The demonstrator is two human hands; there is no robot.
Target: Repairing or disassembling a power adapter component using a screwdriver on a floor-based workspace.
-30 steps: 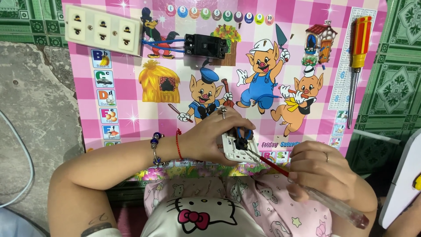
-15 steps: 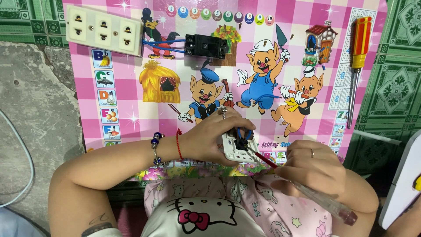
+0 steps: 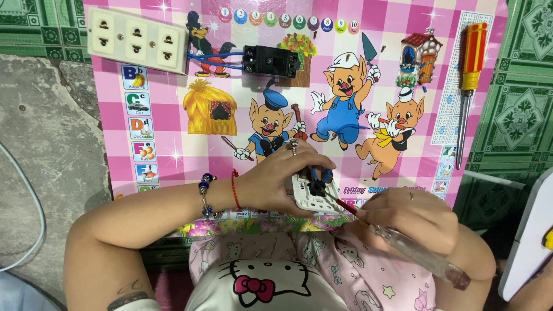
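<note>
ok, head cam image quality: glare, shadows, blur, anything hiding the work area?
Head view: even, soft light, no hard shadows; faint sheen on the pink cartoon mat, prints stay readable. Left hand and white switch plate sharp; right hand with the clear-handled screwdriver slightly soft. Fingers cover part of the plate. Mild bending at frame edges.

You are working over a pink checkered cartoon mat [image 3: 173, 124] spread on the floor [image 3: 40, 126]. At its upper left lies a cream triple socket strip [image 3: 137, 40], wired to a black breaker [image 3: 269, 60] at upper centre. A red-and-yellow screwdriver [image 3: 468, 80] lies at the upper right edge.
</note>
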